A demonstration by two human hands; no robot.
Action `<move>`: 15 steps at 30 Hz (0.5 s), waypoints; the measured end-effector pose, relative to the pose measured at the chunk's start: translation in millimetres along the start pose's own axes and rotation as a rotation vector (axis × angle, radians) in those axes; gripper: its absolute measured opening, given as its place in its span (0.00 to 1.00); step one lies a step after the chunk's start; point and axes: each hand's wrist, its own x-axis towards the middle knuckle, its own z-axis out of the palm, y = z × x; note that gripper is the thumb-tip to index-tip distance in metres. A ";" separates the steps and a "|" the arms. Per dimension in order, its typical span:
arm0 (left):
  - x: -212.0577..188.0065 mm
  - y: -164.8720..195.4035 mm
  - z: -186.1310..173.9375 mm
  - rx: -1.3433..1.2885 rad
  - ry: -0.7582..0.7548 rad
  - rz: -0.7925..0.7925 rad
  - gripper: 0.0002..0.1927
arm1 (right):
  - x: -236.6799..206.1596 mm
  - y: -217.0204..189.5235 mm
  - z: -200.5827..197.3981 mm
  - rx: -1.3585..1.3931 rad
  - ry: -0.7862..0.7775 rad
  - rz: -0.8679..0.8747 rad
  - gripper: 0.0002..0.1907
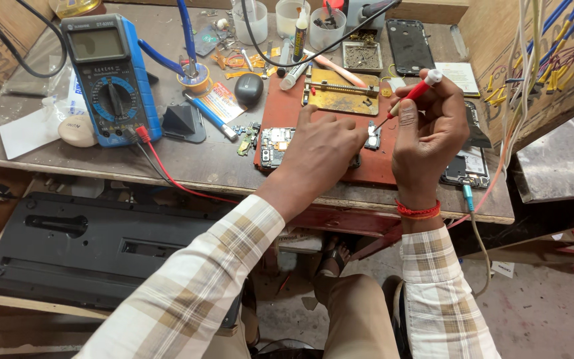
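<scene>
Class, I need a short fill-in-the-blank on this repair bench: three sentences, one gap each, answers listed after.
1. The right hand holds a red-handled ____.
2. The left hand presses down on a ____ mat.
3. The multimeter with the dial has a ____ case.

Missing words: screwdriver; red; blue

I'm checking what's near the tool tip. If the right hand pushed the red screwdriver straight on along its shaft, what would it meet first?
Likely the small circuit part on the red mat, right at the tip of the red screwdriver held by the right hand; depth unclear.
</scene>
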 end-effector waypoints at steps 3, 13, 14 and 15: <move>5.2 -0.3 -2.2 0.027 -0.008 0.070 0.05 | 0.5 1.0 -1.1 0.011 0.003 -0.013 0.14; 32.3 12.7 -8.0 0.040 -0.161 -0.022 0.04 | -0.9 4.6 -4.7 0.004 0.021 -0.032 0.14; 33.6 13.9 -8.7 0.032 -0.166 -0.047 0.04 | -1.1 4.5 -4.4 0.010 0.023 -0.033 0.14; 35.1 15.3 -9.1 0.022 -0.171 -0.071 0.04 | -1.1 4.5 -4.4 0.015 0.025 -0.034 0.14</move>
